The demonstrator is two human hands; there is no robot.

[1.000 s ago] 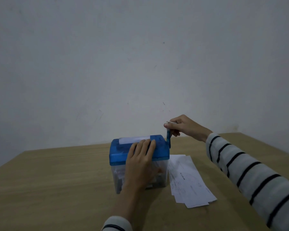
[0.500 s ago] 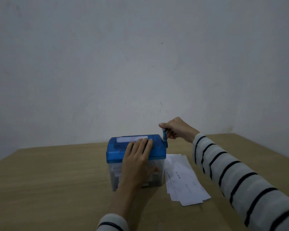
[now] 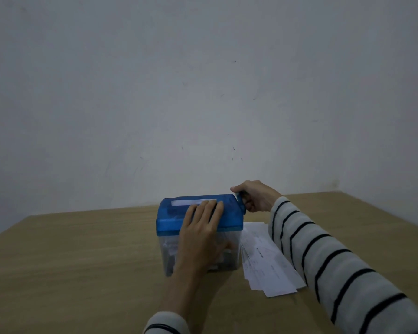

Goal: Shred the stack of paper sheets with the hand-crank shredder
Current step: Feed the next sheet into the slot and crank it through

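A hand-crank shredder (image 3: 171, 218) with a blue lid and a clear bin stands on the wooden table. A thin strip of white sheet (image 3: 186, 202) still shows in the lid's slot. My left hand (image 3: 202, 231) lies flat over the lid's front with straight fingers, pressing it down. At the shredder's right end my right hand (image 3: 256, 197) grips the blue crank handle (image 3: 240, 201). Paper shreds fill part of the bin. The stack of paper sheets (image 3: 266, 259) lies fanned out on the table just right of the shredder, partly under my right sleeve.
The wooden table (image 3: 82, 261) runs to a grey wall behind. Its right edge slants away at the far right. My striped right sleeve (image 3: 336, 273) crosses above the sheets.
The sheet in the slot has sunk lower over the second. My right hand with the crank handle has come down and closer to the lid. My left hand stays on the lid.
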